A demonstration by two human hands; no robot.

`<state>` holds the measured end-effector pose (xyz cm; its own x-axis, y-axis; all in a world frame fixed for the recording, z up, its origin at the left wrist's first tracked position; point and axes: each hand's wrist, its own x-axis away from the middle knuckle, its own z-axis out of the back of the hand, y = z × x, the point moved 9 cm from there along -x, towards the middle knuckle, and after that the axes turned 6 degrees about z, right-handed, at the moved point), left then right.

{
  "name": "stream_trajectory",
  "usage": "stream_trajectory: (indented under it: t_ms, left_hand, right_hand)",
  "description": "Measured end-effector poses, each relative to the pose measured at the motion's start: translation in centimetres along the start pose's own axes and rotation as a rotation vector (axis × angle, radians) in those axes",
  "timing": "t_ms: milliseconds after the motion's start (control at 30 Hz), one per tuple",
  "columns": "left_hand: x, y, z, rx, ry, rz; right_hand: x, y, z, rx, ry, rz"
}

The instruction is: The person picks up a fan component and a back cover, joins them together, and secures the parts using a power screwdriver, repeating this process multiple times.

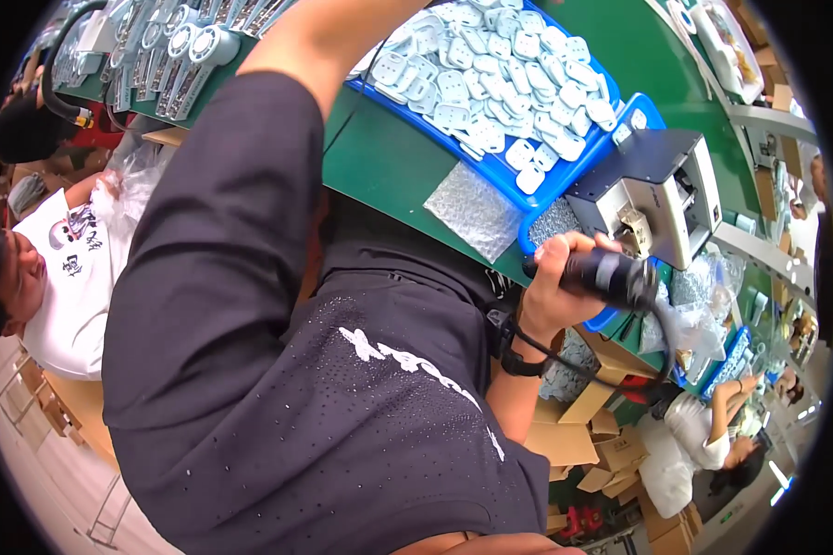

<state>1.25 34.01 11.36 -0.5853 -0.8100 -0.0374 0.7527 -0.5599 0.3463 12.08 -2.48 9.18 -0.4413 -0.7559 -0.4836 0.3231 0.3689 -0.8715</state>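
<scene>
My right hand, with a dark band on its wrist, is closed around a black corded electric screwdriver. The tool lies across in front of a dark-topped screw feeder. Beside the feeder, a small blue bin holds a heap of tiny metal pieces, probably screws. My left forearm reaches up past the top edge, so the left hand is out of sight. Near that arm stands a large blue tray heaped with pale blue rounded plastic plates.
A sheet of bubble wrap lies at the green table's near edge. Rows of pale blue handled parts lie at upper left. One person sits at left, another at right by cardboard boxes. The screwdriver's cord loops below my hand.
</scene>
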Motion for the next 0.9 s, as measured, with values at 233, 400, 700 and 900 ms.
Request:
stream_trajectory:
  t_ms: [233,400,700,900]
  left_hand:
    - [20.1,-5.2,9.8,0.425,0.741,-0.111]
    - [31.5,-12.6,9.8,0.215,0.899,0.469]
    - [33.4,-19.1,6.4,-0.076,0.607,0.475]
    - [32.6,-11.4,11.0,0.055,0.782,0.160]
  right_hand:
    - [-6.7,-2.5,-13.9,0.501,-0.556,0.060]
    - [-6.7,1.5,-18.7,0.735,-0.795,0.026]
    - [-7.3,-0.1,-18.9,0.689,-0.767,-0.116]
    - [-8.7,-0.5,-13.6,0.266,-0.633,-0.330]
